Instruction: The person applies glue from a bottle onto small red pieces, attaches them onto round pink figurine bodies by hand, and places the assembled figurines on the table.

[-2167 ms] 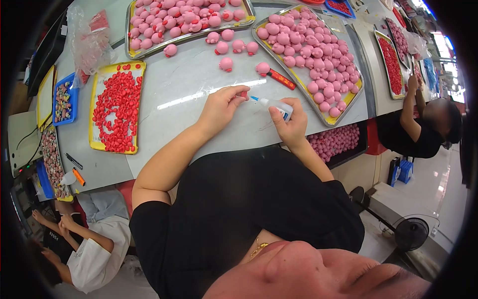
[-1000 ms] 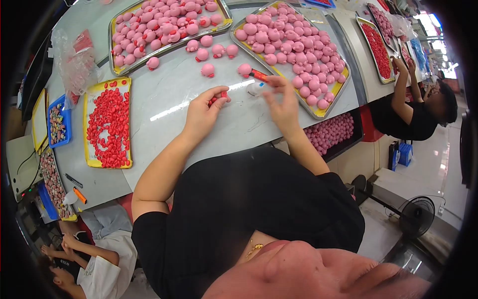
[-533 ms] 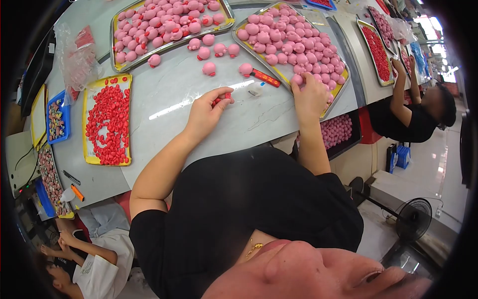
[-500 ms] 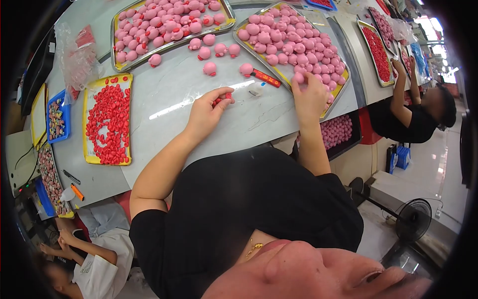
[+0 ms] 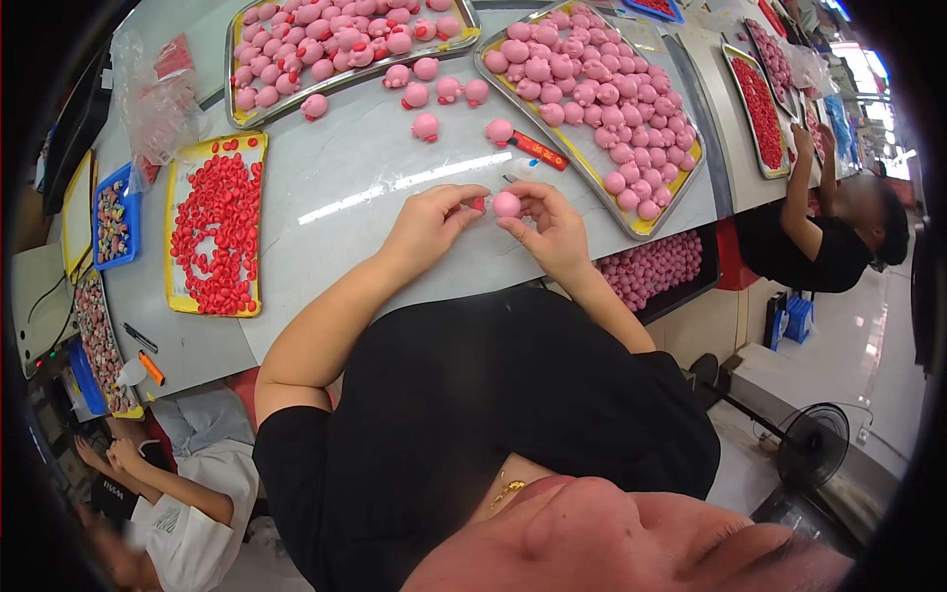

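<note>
My left hand is closed, pinching a small red piece between thumb and fingertips. Close beside it, my right hand grips a round pink figure by its sides. Whether the red piece touches the figure I cannot make out. Just behind my right fingers lies a small clear bottle or tube with a blue part, partly hidden. A red tube-like stick with yellow marks rests beyond it, against another pink figure.
A tray of plain pink figures stands at right, and a tray of figures with red parts at back left. Several finished-looking figures sit between. A yellow-lined tray holds red pieces. Co-workers sit at both sides; a fan stands right.
My right hand has come from the right-hand tray to my left hand, bringing a pink figure. My left hand has shifted slightly right and still pinches a red piece.
</note>
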Available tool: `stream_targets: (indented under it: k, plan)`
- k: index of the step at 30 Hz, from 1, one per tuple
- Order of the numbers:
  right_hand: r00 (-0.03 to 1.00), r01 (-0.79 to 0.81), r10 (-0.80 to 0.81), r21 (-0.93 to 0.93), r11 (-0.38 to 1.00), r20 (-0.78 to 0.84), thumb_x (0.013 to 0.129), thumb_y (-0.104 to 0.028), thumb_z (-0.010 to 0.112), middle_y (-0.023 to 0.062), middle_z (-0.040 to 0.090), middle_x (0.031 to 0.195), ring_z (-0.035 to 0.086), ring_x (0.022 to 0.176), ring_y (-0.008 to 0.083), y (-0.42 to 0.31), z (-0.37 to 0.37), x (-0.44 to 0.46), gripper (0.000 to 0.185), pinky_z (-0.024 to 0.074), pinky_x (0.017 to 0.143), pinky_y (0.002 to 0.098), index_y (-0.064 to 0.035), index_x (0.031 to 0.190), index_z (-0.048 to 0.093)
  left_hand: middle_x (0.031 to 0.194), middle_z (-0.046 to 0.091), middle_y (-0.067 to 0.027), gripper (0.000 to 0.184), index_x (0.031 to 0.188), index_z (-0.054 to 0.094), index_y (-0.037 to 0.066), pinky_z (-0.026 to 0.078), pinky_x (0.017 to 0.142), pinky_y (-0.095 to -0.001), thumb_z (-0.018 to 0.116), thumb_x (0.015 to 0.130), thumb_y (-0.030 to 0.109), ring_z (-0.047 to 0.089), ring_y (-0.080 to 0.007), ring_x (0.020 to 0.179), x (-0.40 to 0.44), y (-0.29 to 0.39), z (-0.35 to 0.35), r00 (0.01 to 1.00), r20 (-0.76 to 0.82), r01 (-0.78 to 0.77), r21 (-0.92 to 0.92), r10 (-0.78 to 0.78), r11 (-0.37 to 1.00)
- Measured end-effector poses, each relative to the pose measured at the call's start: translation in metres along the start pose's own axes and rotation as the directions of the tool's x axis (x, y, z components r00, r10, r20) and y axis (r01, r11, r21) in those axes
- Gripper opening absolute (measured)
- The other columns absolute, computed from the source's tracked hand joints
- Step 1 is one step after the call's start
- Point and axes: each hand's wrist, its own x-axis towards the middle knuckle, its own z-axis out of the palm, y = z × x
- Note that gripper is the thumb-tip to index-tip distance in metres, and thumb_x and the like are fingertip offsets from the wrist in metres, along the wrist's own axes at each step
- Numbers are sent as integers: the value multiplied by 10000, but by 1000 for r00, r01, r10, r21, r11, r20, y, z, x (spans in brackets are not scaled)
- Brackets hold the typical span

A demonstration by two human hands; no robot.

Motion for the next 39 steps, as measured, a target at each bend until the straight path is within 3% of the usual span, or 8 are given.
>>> stream_targets:
  k: [2, 12, 14, 15, 20, 24, 30, 39]
  plan:
    - [994, 89, -90, -12, 996, -66, 761, -38, 727, 82, 605, 1005, 611, 881, 147, 0, 6, 1, 352, 494, 765, 274, 4, 1071, 566, 954, 654, -131, 258, 1082, 622, 34, 490, 755, -321, 630, 826, 71, 630, -253, 837, 1, 0, -1, 1000, 2, -28, 25, 28, 999]
    - [989, 88, -60, -217, 972, 132, 804, -15, 685, 105, 570, 1087, 581, 964, 155, -5, 0, 0, 380, 486, 845, 278, 48, 1140, 519, 947, 661, -144, 300, 1086, 610, 32, 500, 761, -348, 653, 791, 64, 634, -303, 858, -1, -8, -1, 983, 46, -182, 138, 177, 974]
    - [984, -163, 153, 114, 980, 90, 804, 2, 669, 92, 612, 1037, 602, 940, 143, -5, 2, -3, 316, 494, 812, 276, 17, 1099, 558, 913, 663, -127, 301, 1089, 596, 37, 502, 740, -325, 653, 794, 45, 640, -258, 824, -3, -2, -2, 995, 48, -84, 55, 82, 995]
    - [984, -163, 153, 114, 980, 90, 804, 2, 669, 92, 612, 1037, 602, 940, 143, -5, 2, -3, 316, 494, 812, 276, 17, 1099, 558, 880, 664, -110, 304, 1092, 582, 42, 504, 720, -301, 653, 797, 25, 647, -214, 790, -3, 1, -3, 998, 59, 13, -27, -12, 1000]
    - [973, -216, 193, 206, 954, 128, 831, 33, 617, 100, 598, 1072, 590, 981, 157, -3, 2, -7, 322, 482, 860, 283, 41, 1138, 523, 864, 663, -112, 266, 1036, 551, 33, 508, 713, -288, 657, 792, 13, 655, -201, 785, -3, 2, -5, 994, 90, -63, 58, 58, 996]
    - [973, -218, 194, 241, 946, 121, 838, 44, 599, 100, 597, 1072, 588, 989, 160, 3, 5, -10, 309, 483, 857, 285, 43, 1138, 522, 849, 659, -113, 250, 1010, 549, 27, 511, 699, -288, 657, 785, 3, 655, -195, 775, -4, 3, -3, 988, 112, -131, 205, 110, 970]
    - [986, -155, 130, 289, 945, 107, 830, 55, 610, 108, 576, 1124, 575, 1027, 172, 3, 6, -10, 314, 483, 881, 300, 35, 1132, 525, 859, 652, -105, 249, 1000, 575, 27, 516, 676, -304, 676, 772, 30, 646, -213, 753, -4, 2, -1, 984, 4, -179, 106, 179, 978]
    - [991, 10, -65, 422, 907, 117, 836, 54, 611, 143, 490, 1257, 518, 1134, 205, 8, 6, -11, 341, 441, 974, 328, 12, 1158, 505, 910, 652, -104, 227, 971, 626, 23, 505, 725, -328, 684, 766, 100, 630, -261, 827, -3, 5, -7, 957, 74, -291, 184, 282, 939]
